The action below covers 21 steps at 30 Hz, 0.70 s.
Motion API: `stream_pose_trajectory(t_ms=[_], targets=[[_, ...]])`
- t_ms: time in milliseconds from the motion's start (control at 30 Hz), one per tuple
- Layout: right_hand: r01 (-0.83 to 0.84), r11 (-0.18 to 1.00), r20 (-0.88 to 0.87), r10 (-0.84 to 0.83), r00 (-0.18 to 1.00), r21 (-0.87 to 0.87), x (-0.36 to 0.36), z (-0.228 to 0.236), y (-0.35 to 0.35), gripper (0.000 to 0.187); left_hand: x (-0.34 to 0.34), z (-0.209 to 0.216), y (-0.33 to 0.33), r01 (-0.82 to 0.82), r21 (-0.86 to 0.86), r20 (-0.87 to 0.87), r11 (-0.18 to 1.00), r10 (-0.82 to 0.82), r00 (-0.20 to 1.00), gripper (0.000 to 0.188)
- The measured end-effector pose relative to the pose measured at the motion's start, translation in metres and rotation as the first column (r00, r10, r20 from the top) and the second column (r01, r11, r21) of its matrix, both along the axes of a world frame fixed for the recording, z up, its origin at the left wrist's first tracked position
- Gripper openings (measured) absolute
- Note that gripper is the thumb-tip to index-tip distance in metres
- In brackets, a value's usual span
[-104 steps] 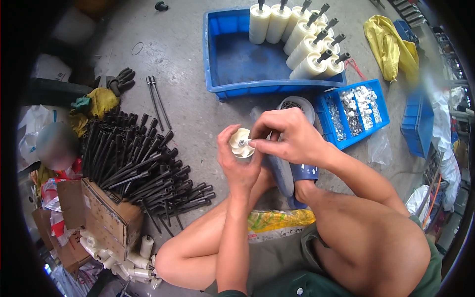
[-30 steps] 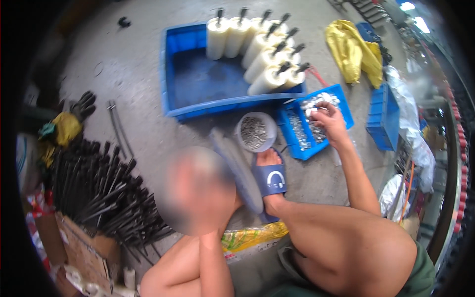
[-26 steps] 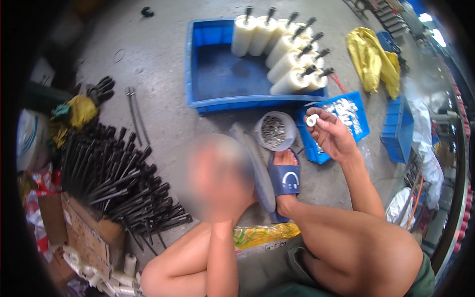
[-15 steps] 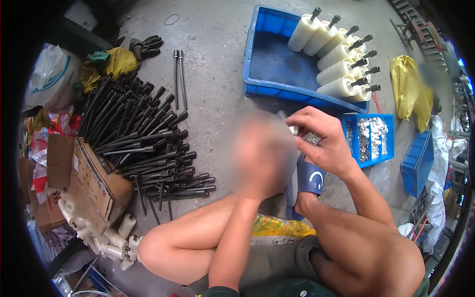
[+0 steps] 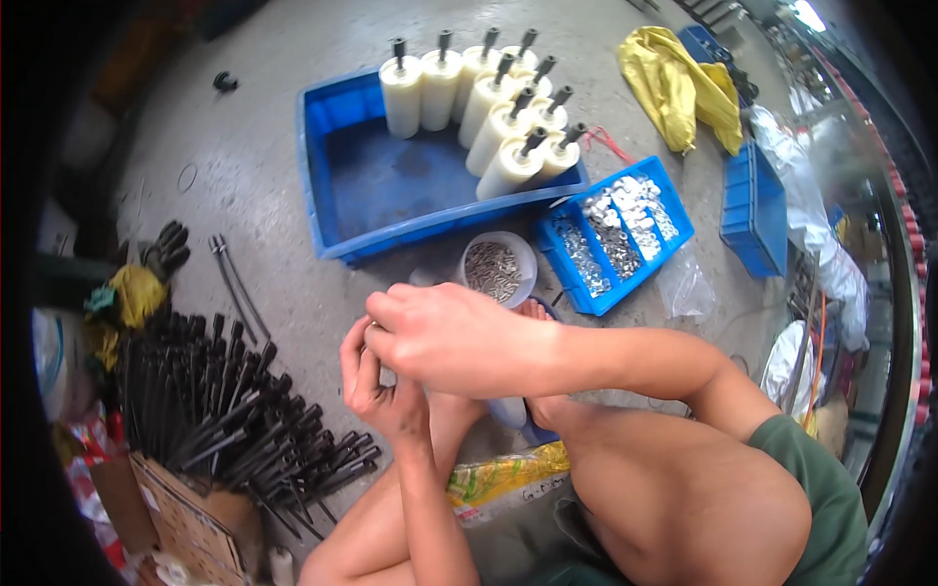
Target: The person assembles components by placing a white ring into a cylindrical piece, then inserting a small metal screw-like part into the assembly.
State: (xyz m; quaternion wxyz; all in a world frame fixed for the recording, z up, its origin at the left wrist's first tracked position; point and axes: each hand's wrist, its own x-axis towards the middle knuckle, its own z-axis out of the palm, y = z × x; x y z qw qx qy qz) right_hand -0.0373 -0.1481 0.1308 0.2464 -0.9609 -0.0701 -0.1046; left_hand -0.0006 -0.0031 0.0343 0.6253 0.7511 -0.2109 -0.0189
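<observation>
A person sits low on a concrete floor, both hands joined at centre of view. Right hand lies over the left hand; fingers of both curl tight round a small part that is hidden between them, so what the grip holds can't be told. Looks like a fitting step: a small piece being pressed or turned onto something held in the left palm. Next move prob. needs a firm twist w/ fingertips, left hand steady.

Just beyond the hands, a round grey bowl of small metal pieces. To its right, a small blue divided tray of shiny metal parts, w/ a clear plastic bag beside it. Farther off, a big blue crate w/ white rollers on black shafts leaning along its far-right side. At floor's left side, a heap of black rods; black and yellow gloves past it. Brown cardboard box at lower left corner. Yellow printed packet under the legs, print too small to tell. Yellow cloth and another blue crate at far right.
</observation>
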Motion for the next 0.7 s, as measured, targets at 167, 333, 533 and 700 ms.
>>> stream_pose_trajectory(t_ms=[167, 333, 533, 700], targets=[[0.018, 0.999, 0.039, -0.016, 0.999, -0.033, 0.002, -0.019, 0.002, 0.014, -0.001, -0.004, 0.002, 0.011, 0.010, 0.002, 1.000, -0.011, 1.000, 0.034], [0.032, 0.998, 0.045, -0.030, 0.999, -0.045, -0.001, -0.018, 0.006, 0.019, -0.005, -0.010, 0.012, -0.027, -0.017, -0.049, 0.999, 0.026, 0.998, 0.037], [-0.024, 0.999, 0.000, 0.024, 1.000, 0.026, 0.003, -0.017, -0.008, 0.020, -0.001, -0.014, 0.014, 0.029, 0.000, -0.040, 1.000, -0.029, 0.999, 0.036], [0.177, 0.943, 0.051, -0.199, 0.979, 0.284, -0.024, -0.017, -0.041, 0.036, 0.003, -0.001, 0.012, -0.018, 0.030, 0.063, 0.999, 0.016, 0.998, 0.025]])
